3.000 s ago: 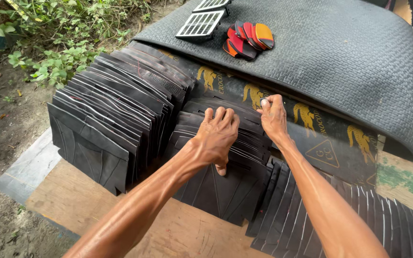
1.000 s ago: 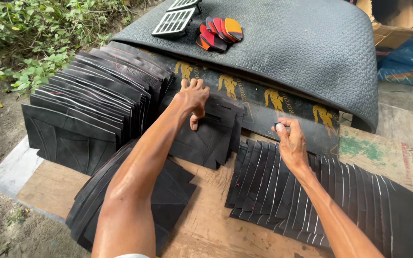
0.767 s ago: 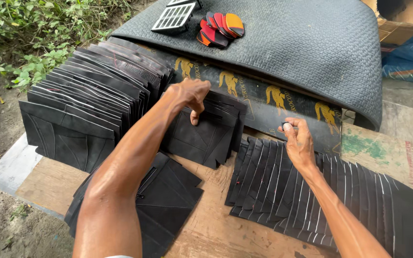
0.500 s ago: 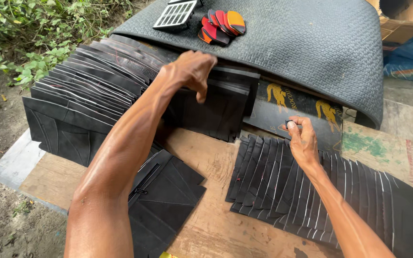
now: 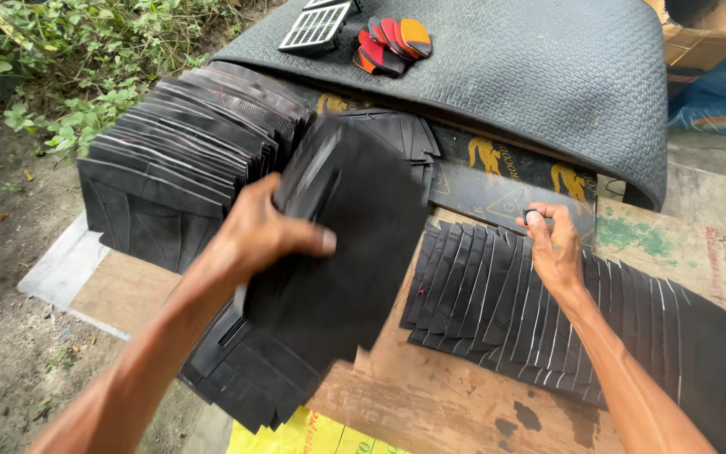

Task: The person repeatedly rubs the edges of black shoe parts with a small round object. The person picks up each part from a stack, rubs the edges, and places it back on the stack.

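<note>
- The left hand point(image 5: 258, 240) was closed around a thick bundle of black rubber pieces point(image 5: 338, 244), thumb across the front face and fingers hidden behind, holding the bundle tilted above the wooden board point(image 5: 430, 395).
- The right hand point(image 5: 552, 248) rested on a fanned row of black pieces point(image 5: 514, 311) laid flat on the board, thumb and forefinger pinched on a small object too small to identify.
- A lower heap of black pieces point(image 5: 245, 378) lay beneath the raised bundle, at the near edge of the board.
- A long upright stack of pieces point(image 5: 178, 160) stood just beside the bundle, to the left.
- Behind lay a textured grey mat point(image 5: 531, 76), carrying a small grille point(image 5: 317, 25) and red and orange pieces point(image 5: 392, 42).
- Judgement: a bundle this thick calls for firm, even pressure near its middle, so the inner pieces do not slide out; squaring the edges before setting it down would keep the bundle tidy.
</note>
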